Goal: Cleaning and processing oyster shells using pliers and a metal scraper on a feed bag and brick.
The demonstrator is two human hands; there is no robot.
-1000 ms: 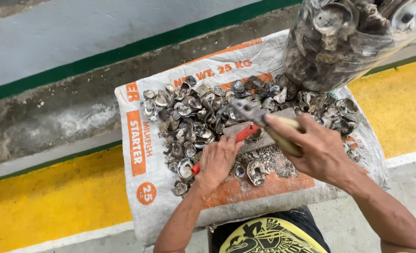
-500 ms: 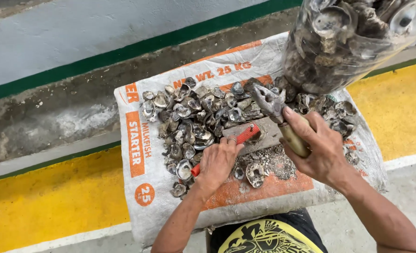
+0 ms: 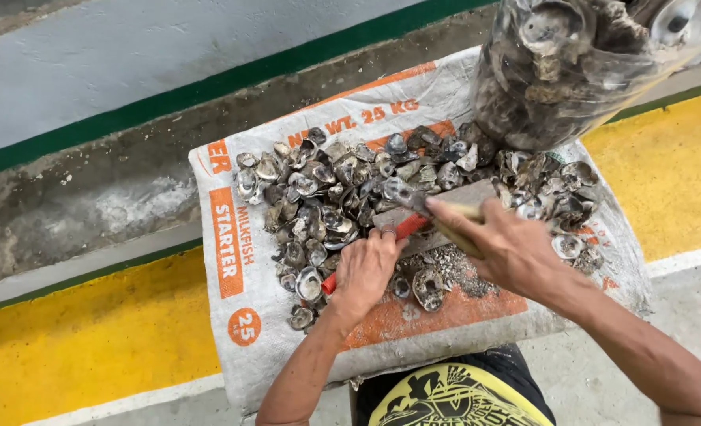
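**Oyster shells worked on a feed sack, most of the pile still waiting**

Nearest the camera, the left hand (image 3: 364, 270) has its fingers curled tight around a red-handled tool (image 3: 382, 244), pinning it against a flat grey block (image 3: 445, 217). Just beside it, the right hand (image 3: 512, 248) grips a pale wooden handle (image 3: 465, 225), whose dark metal head (image 3: 402, 192) sits at the block's far end. Grey crumbs (image 3: 453, 268) and a few opened shells (image 3: 428, 288) lie close to the hands, so some work looks done. Beyond, the large heap of oyster shells (image 3: 327, 197) covers the woven white-and-orange sack (image 3: 232, 260). Farther off, a clear plastic bag (image 3: 579, 71) bulges with more shells.
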